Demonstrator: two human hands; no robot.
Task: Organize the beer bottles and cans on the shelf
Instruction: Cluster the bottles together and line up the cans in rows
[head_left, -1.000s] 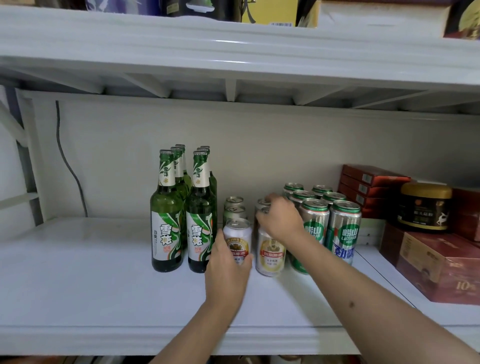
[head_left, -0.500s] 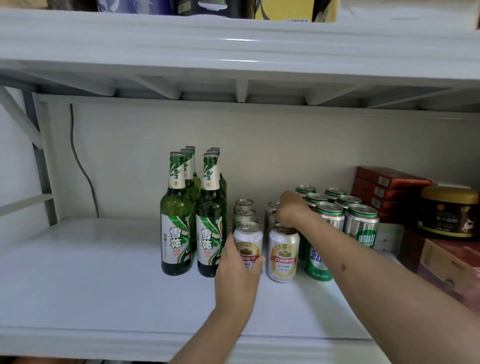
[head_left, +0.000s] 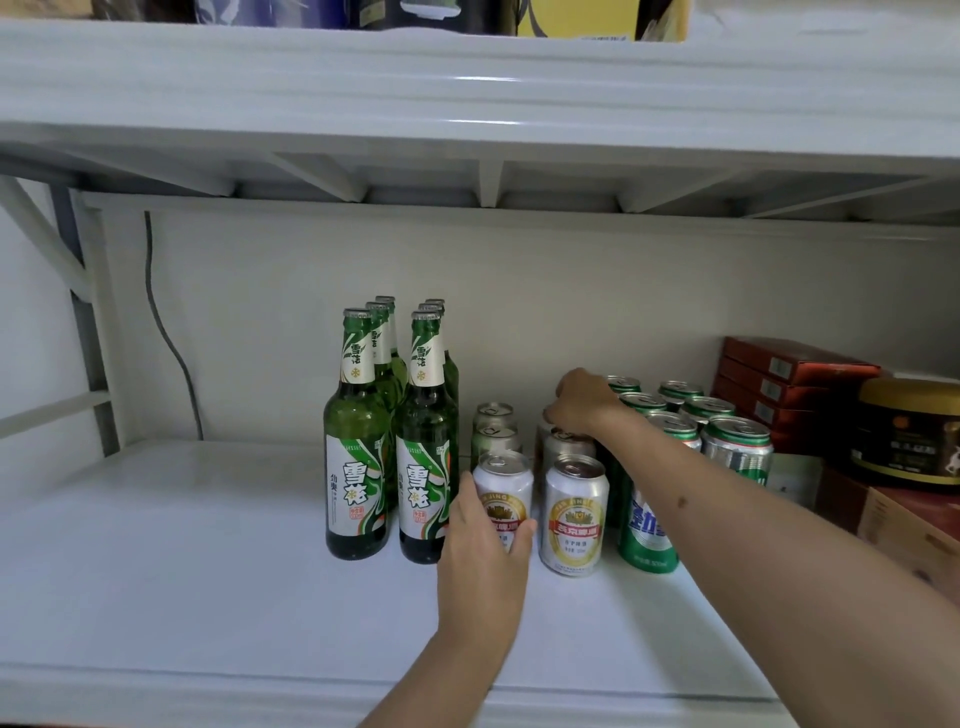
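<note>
Several green beer bottles stand in two rows on the white shelf. To their right are two rows of small white and gold cans. My left hand is wrapped around the front left white can. The front right white can stands free beside it. My right hand reaches further back and grips the top of a can in the back of the right row. Several taller green cans stand in rows at the right, partly hidden by my right forearm.
Red boxes are stacked at the back right, with a dark jar with a gold lid on a red carton in front. A black cable runs down the back wall. An upper shelf hangs overhead.
My right hand has moved from the front right white can to cans further back in that row. My left hand stays on the front left can. The camera shifted slightly left.
</note>
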